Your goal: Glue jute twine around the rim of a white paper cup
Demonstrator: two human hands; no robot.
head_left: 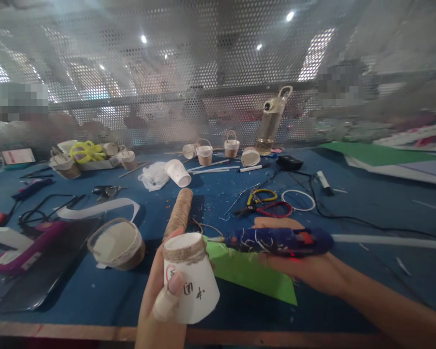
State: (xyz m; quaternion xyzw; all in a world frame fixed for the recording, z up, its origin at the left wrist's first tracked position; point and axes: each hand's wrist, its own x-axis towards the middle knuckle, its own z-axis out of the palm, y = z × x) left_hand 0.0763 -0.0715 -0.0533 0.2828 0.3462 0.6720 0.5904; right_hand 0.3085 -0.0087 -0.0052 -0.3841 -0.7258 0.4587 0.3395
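Observation:
In my left hand (167, 300) is a white paper cup (198, 300), tilted, with handwriting on its side and a band of brown twine (185, 248) around its upper end. The thumb presses on the cup's side and looks wrapped in tape or a bandage. My right hand (301, 264) grips a dark blue hot glue gun (276, 241) lying sideways, a white glue stick (385, 241) running out of its back. Its nozzle points left, close to the twine band; whether they touch I cannot tell. Beneath lies a bright green sheet (254, 274). A twine roll (179, 211) lies behind the cup.
To the left stand a small cup basket (118, 245) and a dark tablet-like slab (51, 266). Pliers (249, 209), scissors (267, 196) and a black cable (349, 220) lie to the right. Farther back are several small baskets (204, 154), a white cup (179, 173) and a bottle (271, 123).

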